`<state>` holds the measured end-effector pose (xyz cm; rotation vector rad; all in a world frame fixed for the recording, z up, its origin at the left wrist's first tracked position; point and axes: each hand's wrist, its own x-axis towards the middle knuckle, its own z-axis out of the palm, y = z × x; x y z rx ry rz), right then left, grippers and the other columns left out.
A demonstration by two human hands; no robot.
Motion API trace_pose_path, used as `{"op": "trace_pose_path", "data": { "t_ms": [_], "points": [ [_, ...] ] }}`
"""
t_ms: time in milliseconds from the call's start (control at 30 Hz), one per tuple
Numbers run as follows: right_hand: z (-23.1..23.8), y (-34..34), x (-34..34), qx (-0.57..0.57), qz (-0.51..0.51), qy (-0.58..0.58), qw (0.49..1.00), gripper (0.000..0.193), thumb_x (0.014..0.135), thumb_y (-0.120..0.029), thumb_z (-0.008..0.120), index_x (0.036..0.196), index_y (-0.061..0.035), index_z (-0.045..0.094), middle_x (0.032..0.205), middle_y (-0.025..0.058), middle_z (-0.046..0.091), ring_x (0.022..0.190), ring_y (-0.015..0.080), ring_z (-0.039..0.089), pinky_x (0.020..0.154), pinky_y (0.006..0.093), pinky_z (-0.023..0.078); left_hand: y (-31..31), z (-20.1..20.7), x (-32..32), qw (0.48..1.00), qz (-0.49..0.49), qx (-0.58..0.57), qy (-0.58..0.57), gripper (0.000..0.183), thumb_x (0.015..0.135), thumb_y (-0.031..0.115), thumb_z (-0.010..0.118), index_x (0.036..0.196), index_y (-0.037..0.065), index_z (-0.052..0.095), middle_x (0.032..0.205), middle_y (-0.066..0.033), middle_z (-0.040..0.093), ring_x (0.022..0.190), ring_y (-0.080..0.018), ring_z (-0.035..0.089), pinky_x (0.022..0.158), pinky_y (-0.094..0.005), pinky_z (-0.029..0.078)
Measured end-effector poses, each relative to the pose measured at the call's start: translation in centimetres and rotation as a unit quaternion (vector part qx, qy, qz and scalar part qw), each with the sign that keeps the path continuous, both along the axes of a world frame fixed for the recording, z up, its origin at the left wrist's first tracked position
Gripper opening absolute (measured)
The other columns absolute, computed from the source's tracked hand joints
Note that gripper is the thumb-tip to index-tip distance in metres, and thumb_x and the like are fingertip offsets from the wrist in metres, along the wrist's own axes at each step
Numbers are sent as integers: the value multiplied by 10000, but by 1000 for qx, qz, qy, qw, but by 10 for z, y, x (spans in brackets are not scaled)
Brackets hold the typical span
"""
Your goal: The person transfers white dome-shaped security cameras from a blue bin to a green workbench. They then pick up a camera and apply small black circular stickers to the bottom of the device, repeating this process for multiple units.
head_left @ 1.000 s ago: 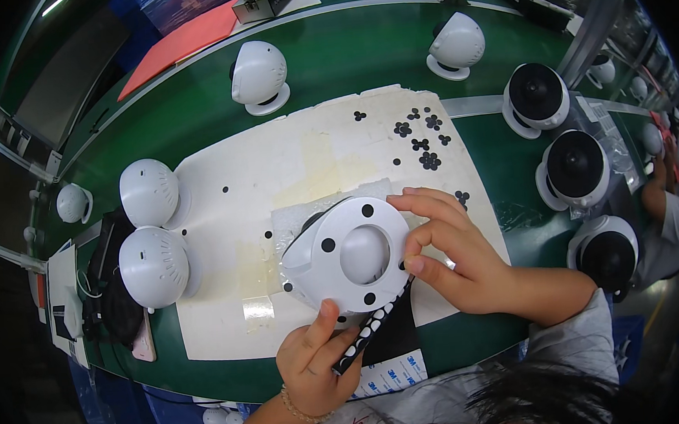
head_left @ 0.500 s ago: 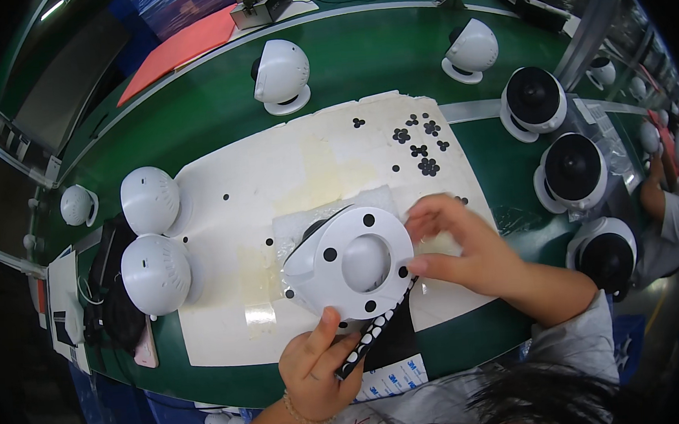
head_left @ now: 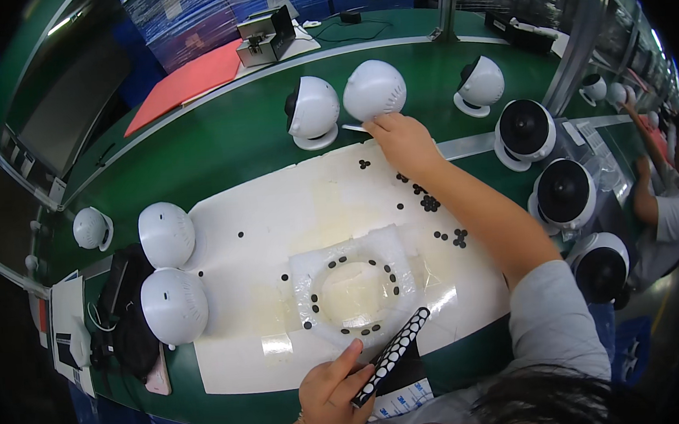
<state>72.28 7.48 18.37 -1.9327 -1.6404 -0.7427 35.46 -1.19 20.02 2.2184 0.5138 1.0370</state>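
At the far side of the mat, my right hand [head_left: 404, 143] has its fingers closed at the base of a white round camera [head_left: 374, 90], which stands beside another white camera with a black front [head_left: 314, 110]. Near the front edge, my left hand [head_left: 336, 389] grips a black strip with white round spots [head_left: 393, 353], its index finger stretched forward. Just beyond that hand lies a pale foam pad [head_left: 407, 264] with a ring-shaped hollow. Small black round pads [head_left: 342, 260] are spread about the ring.
White cameras stand at the left [head_left: 167, 233] and right [head_left: 565, 188]. Loose black dots [head_left: 431, 203] lie on the white mat [head_left: 239, 298]. A black pouch [head_left: 126, 306] rests at the left, and a metal box [head_left: 266, 40] on the far ledge. Another person's arm [head_left: 647, 198] shows at far right.
The white camera, earlier tipped over the foam pad with its dotted base up, now stands upright at the far side under my right hand. The foam ring is uncovered. My left hand keeps the strip.
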Motion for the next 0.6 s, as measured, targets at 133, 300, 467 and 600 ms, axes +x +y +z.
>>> {"op": "trace_pose_path", "data": {
  "t_ms": [133, 300, 467, 600],
  "points": [
    [-25, 17, 38, -161, -102, -39, 981, 197, 779, -116, 456, 889, -96, 618, 863, 64, 612, 862, 234, 575, 719, 357, 459, 12, -2, -1, 998, -36, 42, 24, 326, 543, -21, 727, 852, 13, 625, 1045, -116, 585, 682, -171, 588, 615, -269, 486],
    [-8, -10, 98, -123, -360, 129, 916, 259, 760, -231, 456, 845, -45, 616, 927, 149, 619, 851, 319, 602, 719, 413, 475, 18, -6, -1, 997, -65, 46, 17, 297, 563, 24, 728, 838, 10, 619, 1007, -135, 609, 649, -198, 596, 598, -264, 489],
    [-28, -39, 143, -114, -498, 160, 845, 560, 791, -481, 500, 1160, -61, 463, 1196, 153, 486, 1145, 341, 406, 909, 488, 307, 20, 4, 3, 994, -79, 62, 49, 328, 564, 52, 730, 864, 21, 600, 996, -148, 611, 677, -209, 605, 603, -268, 489],
    [-11, -45, 149, -106, -437, -25, 893, 267, 777, -288, 550, 937, -77, 584, 923, 96, 569, 894, 271, 535, 759, 433, 381, 17, 6, 5, 996, -72, 35, 46, 345, 564, 68, 725, 877, 26, 584, 1006, -137, 610, 707, -223, 608, 619, -286, 485]
  ]
}}
